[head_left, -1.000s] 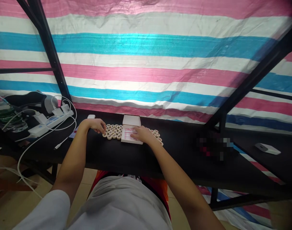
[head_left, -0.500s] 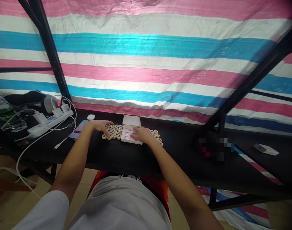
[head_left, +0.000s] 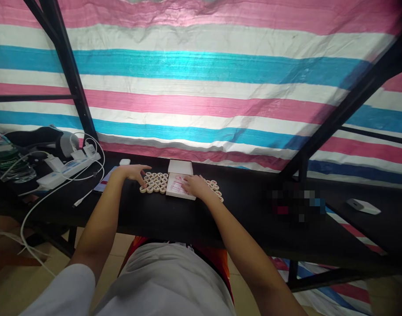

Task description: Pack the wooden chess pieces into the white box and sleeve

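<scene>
A block of round Chinese chess pieces (head_left: 157, 183) with dark characters lies in rows on the black table. At its left edge is my left hand (head_left: 135, 173), thumb and fingers spread apart, holding nothing. To the right of the block sits an open white box (head_left: 176, 193), its lid (head_left: 180, 166) folded back behind it. A sheet printed with red lines (head_left: 176, 183) lies inside the box. My right hand (head_left: 196, 186) rests over the box's right side, fingers stretched onto the sheet. More pieces with red characters (head_left: 214, 186) lie beyond that hand, partly hidden by it.
On the left are a phone (head_left: 104, 179), a small white case (head_left: 124, 162), a white power strip (head_left: 69, 171) with plugs and loose cables, and a water bottle (head_left: 14, 164). A white adapter (head_left: 363, 206) lies far right. Dark metal posts and a striped sheet (head_left: 201, 105) bound the table's back.
My left hand has drawn slightly left and opened wider, uncovering more of the dark pieces. My right hand stays on the box. The view has shifted a little.
</scene>
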The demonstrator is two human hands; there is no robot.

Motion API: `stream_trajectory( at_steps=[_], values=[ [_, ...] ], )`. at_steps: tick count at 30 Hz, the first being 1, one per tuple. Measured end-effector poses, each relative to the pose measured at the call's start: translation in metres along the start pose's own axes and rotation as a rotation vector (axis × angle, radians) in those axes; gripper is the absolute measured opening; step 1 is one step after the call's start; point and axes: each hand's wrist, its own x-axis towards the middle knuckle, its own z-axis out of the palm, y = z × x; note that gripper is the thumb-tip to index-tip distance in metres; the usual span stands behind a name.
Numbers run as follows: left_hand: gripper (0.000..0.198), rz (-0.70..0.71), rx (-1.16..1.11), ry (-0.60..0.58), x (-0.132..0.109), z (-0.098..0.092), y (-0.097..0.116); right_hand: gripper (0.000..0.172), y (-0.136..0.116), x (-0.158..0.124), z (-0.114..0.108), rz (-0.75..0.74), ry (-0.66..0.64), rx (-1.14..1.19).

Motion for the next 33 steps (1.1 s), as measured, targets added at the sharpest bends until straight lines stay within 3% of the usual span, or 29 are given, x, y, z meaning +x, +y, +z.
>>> stream_trajectory(
  at_steps=[6,9,11,15,19,21,24,27,30,33],
  values=[
    [0.096,-0.251,-0.223,0.008,0.004,0.004,-0.003,0.03,0.004,0.004,0.005,-0.04,0.07,0.103],
    [0.086,-0.255,-0.267,-0.015,0.005,0.008,0.002,0.031,0.011,0.006,0.0,-0.159,0.24,0.345],
    [0.08,-0.229,-0.273,-0.045,0.007,0.01,0.004,0.031,0.021,0.005,-0.005,-0.152,0.392,0.499],
    [0.078,-0.214,-0.251,-0.033,0.015,0.015,0.004,0.036,0.059,0.006,-0.013,0.103,0.689,0.647],
    [0.082,-0.183,-0.206,0.0,0.021,0.016,0.0,0.048,0.104,0.007,-0.006,0.34,0.831,0.705],
    [0.084,-0.183,-0.191,0.004,0.022,0.016,-0.002,0.052,0.121,0.008,0.003,0.427,0.82,0.707],
    [0.083,-0.189,-0.125,0.024,0.024,0.014,-0.005,0.054,0.137,0.01,0.02,0.475,0.668,0.681],
    [0.076,-0.142,0.04,0.194,0.03,0.013,-0.007,0.058,0.144,0.012,0.034,0.459,0.518,0.642],
    [0.07,-0.019,0.15,0.412,0.041,0.017,-0.004,0.059,0.146,0.016,0.039,0.458,0.563,0.531],
    [0.064,0.137,0.153,0.456,0.054,0.027,0.003,0.051,0.145,0.018,0.038,0.47,0.573,0.446]
  ],
)
